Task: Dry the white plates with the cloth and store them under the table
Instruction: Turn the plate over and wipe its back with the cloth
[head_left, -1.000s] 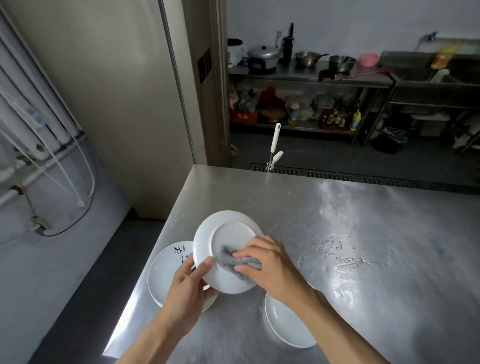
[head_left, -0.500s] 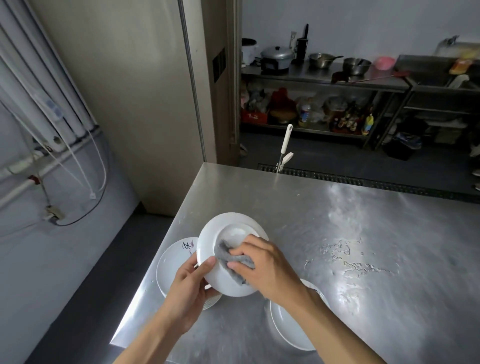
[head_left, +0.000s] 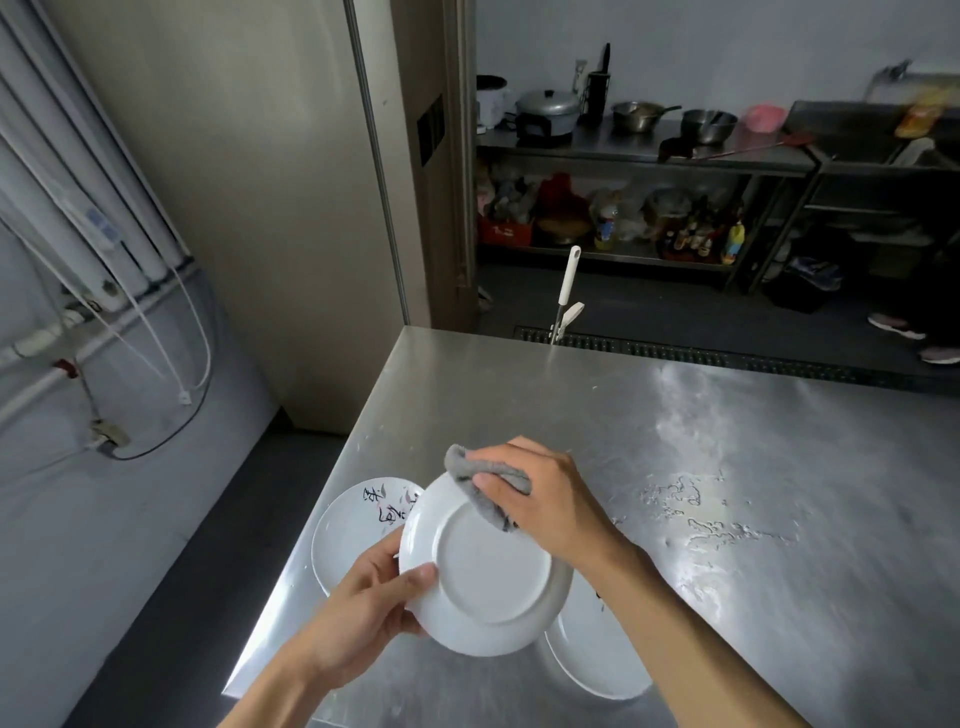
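Observation:
I hold a white plate (head_left: 488, 571) bottom side up above the near left corner of the steel table (head_left: 701, 441). My left hand (head_left: 363, 613) grips its left rim, thumb on the underside. My right hand (head_left: 540, 499) pinches a grey cloth (head_left: 480, 480) against the plate's far rim. On the table beneath it lies a plate with dark painted marks (head_left: 358, 519). Another white plate (head_left: 592, 660) lies to the right, partly hidden by my right forearm.
Water drops (head_left: 711, 519) spot the table to the right of my hands. A white-handled tool (head_left: 566, 291) stands behind the far edge. The floor drops off at the table's left edge. Shelves with pots (head_left: 649, 135) line the back wall. A person's shoes (head_left: 914, 338) show at far right.
The cloth and my right hand slid from the plate's middle up to its far rim. The plate tipped flatter toward me, and the view moved closer.

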